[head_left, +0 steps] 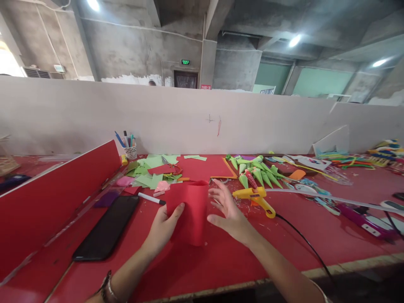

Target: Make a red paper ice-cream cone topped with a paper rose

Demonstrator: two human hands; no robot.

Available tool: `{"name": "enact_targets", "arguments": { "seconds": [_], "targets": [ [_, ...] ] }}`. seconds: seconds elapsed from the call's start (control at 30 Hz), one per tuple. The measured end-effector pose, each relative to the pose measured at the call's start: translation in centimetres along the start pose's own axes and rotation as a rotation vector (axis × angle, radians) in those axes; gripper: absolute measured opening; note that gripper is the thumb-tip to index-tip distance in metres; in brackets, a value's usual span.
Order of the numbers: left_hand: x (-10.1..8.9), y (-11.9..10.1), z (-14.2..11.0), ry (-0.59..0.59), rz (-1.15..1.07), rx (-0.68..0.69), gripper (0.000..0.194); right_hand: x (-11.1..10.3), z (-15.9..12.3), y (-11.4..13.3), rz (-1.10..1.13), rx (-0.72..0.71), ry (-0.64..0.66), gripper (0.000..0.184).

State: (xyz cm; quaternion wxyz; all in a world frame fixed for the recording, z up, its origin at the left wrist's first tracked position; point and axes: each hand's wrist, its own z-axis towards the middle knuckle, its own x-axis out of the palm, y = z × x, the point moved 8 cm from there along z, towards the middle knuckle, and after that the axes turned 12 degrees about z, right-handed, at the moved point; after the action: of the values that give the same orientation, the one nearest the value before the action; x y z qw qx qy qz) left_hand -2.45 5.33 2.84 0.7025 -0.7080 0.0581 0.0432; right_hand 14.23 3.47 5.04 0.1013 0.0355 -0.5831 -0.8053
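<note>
My left hand (167, 225) grips a red paper sheet (194, 214) by its left side, thumb lying on the near face. The sheet is curled over along its right side and stands up above the table. Just right of the curl is my right hand (229, 214), fingers spread and apart from the paper, with nothing in it. A yellow glue gun (257, 198) lies beyond and to the right of that hand, a long clear glue stick running out behind it. Behind the curled sheet lies flat red paper (202, 167).
A black phone (109, 227) and a capped marker (151, 198) lie at left, near green paper scraps (151, 170). Small green paper cones (261, 171) are heaped behind the glue gun. A purple power strip (368, 221) sits far right. A red divider (63, 202) borders the left.
</note>
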Motion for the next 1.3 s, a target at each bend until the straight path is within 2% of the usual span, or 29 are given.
{"name": "enact_targets", "arguments": {
  "seconds": [0.07, 0.2, 0.27, 0.47, 0.67, 0.8, 1.03, 1.17, 1.3],
  "targets": [
    [0.7, 0.6, 0.2, 0.067, -0.031, 0.001, 0.046, 0.6, 0.9, -0.6, 0.116, 0.041, 0.003, 0.071],
    [1.7, 1.5, 0.8, 0.168, -0.048, 0.029, 0.047, 1.8, 1.9, -2.0, 0.242, 0.150, 0.002, 0.035],
    [1.8, 1.6, 1.2, 0.195, -0.037, 0.063, 0.046, 1.7, 2.3, -2.5, 0.253, 0.180, -0.040, 0.027],
    [1.8, 2.3, 1.9, 0.267, 0.031, -0.005, 0.051, 1.1, 2.8, -3.2, 0.298, 0.187, -0.098, 0.029],
    [3.0, 2.4, 0.8, 0.441, 0.089, -0.066, 0.042, 0.4, 2.6, -3.6, 0.366, 0.212, -0.204, 0.031],
    [3.2, 2.4, 0.2, 0.475, 0.150, -0.072, 0.040, 0.0, 2.4, -3.6, 0.357, 0.193, -0.265, 0.033],
    [4.6, 2.8, -0.9, 0.684, 0.235, -0.101, 0.054, -0.3, 1.9, -3.4, 0.365, 0.194, -0.361, 0.032],
    [4.5, 3.1, -0.8, 0.707, 0.306, -0.068, 0.045, -0.4, 1.8, -3.5, 0.322, 0.208, -0.374, 0.035],
    [4.6, 3.5, -0.8, 0.734, 0.342, -0.040, 0.050, -0.5, 1.8, -3.6, 0.249, 0.225, -0.366, 0.036]
  ]
}}
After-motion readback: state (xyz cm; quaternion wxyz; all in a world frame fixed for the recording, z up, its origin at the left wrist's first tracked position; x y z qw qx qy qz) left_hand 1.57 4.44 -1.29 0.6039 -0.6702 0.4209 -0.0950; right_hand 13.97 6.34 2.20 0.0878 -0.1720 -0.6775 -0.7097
